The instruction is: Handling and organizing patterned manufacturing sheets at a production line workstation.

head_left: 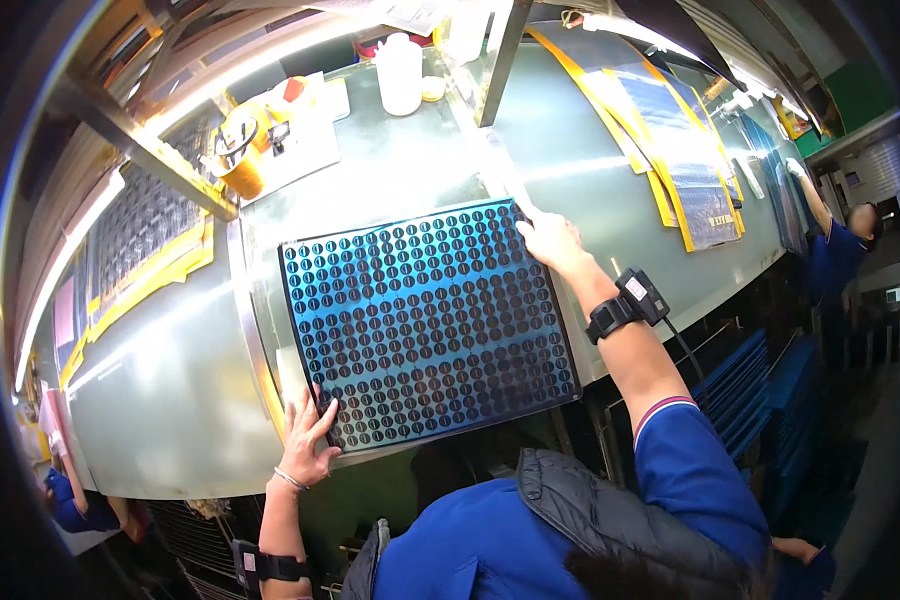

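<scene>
A dark-edged rectangular blue sheet with rows of small round dark marks lies in front of me. It rests over the glossy work table, its near edge reaching past the table's front. My left hand is at the sheet's near left corner, fingers spread and fingertips on its edge. At the far right corner, my right hand has its fingers closed at the sheet's side edge; the underside of that grip is hidden.
An orange cup with tools and a white bottle stand at the back. Yellow-edged sheets lie on the right, others on the left. A metal post rises behind. Co-workers are at both sides, one far right.
</scene>
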Tool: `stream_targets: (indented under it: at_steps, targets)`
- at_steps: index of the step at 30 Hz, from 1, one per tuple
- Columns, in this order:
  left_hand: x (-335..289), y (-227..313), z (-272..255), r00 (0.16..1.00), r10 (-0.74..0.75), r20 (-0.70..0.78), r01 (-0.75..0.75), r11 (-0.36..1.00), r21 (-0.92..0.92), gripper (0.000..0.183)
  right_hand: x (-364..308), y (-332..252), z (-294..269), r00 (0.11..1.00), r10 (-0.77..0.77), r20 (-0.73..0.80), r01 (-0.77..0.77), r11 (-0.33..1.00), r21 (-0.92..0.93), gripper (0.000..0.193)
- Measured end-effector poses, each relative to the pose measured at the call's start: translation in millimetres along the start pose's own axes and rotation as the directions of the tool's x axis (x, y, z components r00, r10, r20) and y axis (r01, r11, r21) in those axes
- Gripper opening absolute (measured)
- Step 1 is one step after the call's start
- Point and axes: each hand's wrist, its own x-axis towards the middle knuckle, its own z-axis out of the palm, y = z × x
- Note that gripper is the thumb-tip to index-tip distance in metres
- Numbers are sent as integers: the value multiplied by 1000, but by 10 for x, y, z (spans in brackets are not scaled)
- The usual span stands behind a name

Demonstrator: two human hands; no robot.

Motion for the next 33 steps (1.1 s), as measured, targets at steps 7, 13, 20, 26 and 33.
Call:
stream_targets:
  at_steps: [7, 13, 20, 26, 33]
  targets:
    - [51, 23, -15, 1000, -30, -7, 30, 999, -11, 86, 135, 32, 54, 1000, 9, -18, -9, 1000, 6, 39]
    - [31, 27, 11, 999, -37, -11, 37, 999, -11, 86, 161, 39, 74, 1000, 9, 7, -9, 999, -43, 39]
    - [-58, 123, -55, 996, -32, -82, 45, 986, 160, 85, 54, -254, -7, 990, -82, -113, 28, 910, -415, 38]
    - [-155, 182, 144, 995, -88, -55, 104, 887, 451, 63, 81, -94, 608, 851, -250, -462, 151, 959, -242, 50]
    - [974, 429, 181, 917, 92, -389, 38, 949, 313, 56, 45, -165, 682, 872, -189, -452, 95, 970, -223, 55]
